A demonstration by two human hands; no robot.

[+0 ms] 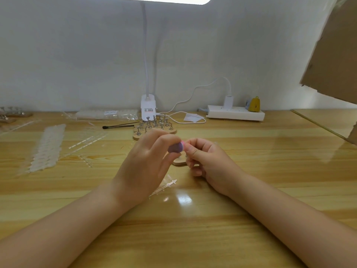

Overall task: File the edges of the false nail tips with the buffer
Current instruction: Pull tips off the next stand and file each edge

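A: What are the fingers doing?

B: The left hand (146,161) has its fingertips curled round the buffer (176,147), a small purple block with a pink edge, held up above the table (231,219). The right hand (206,163) is bunched just right of the buffer, thumb and forefinger pinched together against its pink edge.

A: So the right hand holds a nail tip?

B: I can't make one out. Whatever sits in that pinch is hidden by the fingers and too small and clear to see.

A: Anything else hard to read?

B: A pale wooden stand (179,161) shows just below the buffer, mostly covered by both hands. A clear plastic strip (164,187) lies on the table under the left hand, partly hidden by the palm.

A: And farther out?

B: Behind the buffer stands a wooden base of metal nail holders (154,124), and behind that a white clip lamp (147,109) whose head is cut off at the top. Far left of the buffer lie rows of clear nail tips (48,147), blurred. Right of the lamp is a white power strip (235,114) against the pale wall. A brown cardboard sheet (336,51) is cropped at the upper right. The table is glossy yellow wood.
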